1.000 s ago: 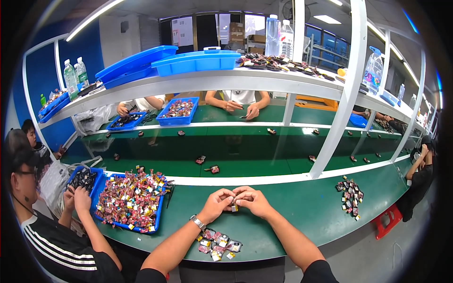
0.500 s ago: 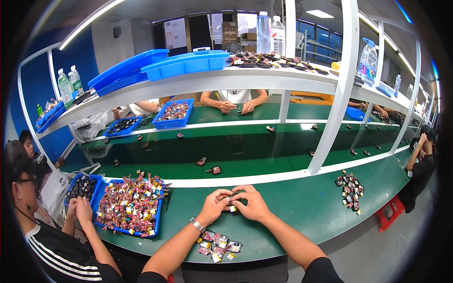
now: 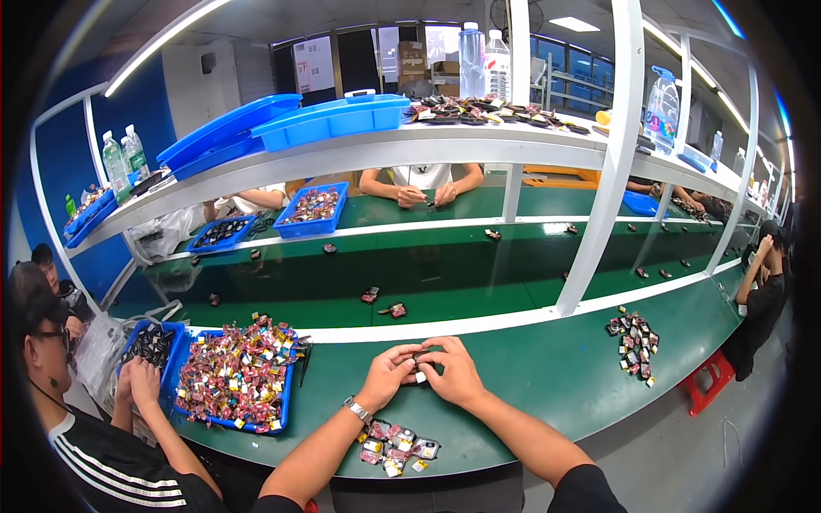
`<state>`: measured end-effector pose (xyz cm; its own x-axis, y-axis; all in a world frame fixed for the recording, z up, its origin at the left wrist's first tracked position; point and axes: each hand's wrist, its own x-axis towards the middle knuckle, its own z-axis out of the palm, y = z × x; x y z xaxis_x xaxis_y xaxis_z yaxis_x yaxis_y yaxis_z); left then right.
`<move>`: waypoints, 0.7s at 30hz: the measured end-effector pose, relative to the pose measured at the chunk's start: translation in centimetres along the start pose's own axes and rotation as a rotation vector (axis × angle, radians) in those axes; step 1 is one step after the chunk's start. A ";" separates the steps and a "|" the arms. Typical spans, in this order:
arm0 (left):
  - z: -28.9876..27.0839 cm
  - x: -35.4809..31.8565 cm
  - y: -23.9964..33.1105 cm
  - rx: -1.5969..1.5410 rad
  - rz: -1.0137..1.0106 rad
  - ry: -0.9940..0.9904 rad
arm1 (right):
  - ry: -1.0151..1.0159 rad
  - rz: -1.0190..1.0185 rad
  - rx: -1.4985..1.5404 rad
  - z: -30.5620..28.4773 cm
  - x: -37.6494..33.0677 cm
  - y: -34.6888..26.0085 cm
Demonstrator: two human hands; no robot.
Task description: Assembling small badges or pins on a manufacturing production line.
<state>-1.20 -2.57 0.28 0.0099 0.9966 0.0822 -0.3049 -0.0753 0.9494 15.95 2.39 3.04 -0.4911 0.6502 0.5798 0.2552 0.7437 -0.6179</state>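
My left hand [image 3: 388,376] and my right hand [image 3: 454,374] meet over the green bench, fingertips closed together on a small dark electronic part [image 3: 420,377]. A pale tab shows on it between my thumbs; the fingers cover most of the rest. Just below my left wrist, which wears a metal watch [image 3: 357,409], lies a loose cluster of similar parts [image 3: 398,445], dark-cased with pinkish-red and yellow-white pieces. Left of my hands stands a blue tray [image 3: 289,402] heaped with small red, yellow and white pieces [image 3: 235,372].
Further right lies another group of parts [image 3: 633,342]. Beyond a white rail [image 3: 479,321], a green belt [image 3: 462,295] carries scattered parts. A white post [image 3: 599,179] and an overhead shelf [image 3: 479,152] stand ahead. A co-worker [image 3: 103,453] sits left, by a tray of black pieces [image 3: 150,344].
Parts on the green belt have shifted slightly to the right. My hands stay in nearly the same place, still closed on the part. The co-worker's hands on the left moved a little.
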 end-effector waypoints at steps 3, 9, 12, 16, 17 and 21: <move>-0.5 0.1 -0.3 -0.029 -0.021 -0.016 | -0.001 -0.017 -0.016 0.1 -0.2 0.1; -0.7 0.2 -0.3 -0.100 -0.034 -0.047 | 0.046 -0.003 0.011 0.7 -0.3 0.0; -0.6 0.1 0.0 -0.112 -0.056 -0.038 | 0.033 -0.015 0.000 0.7 -0.2 -0.1; -0.7 0.0 0.0 -0.144 -0.063 -0.035 | 0.044 -0.026 0.007 0.8 -0.3 -0.1; -0.8 0.0 0.0 -0.145 -0.063 -0.033 | 0.046 -0.010 0.043 0.8 -0.3 -0.1; -0.7 -0.1 -0.3 -0.177 -0.041 -0.046 | 0.052 -0.117 0.013 0.2 0.2 -0.3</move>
<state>-1.75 -2.62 -0.22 0.0681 0.9957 0.0623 -0.4660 -0.0235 0.8845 15.64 2.22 3.24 -0.4731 0.5669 0.6744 0.1878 0.8128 -0.5515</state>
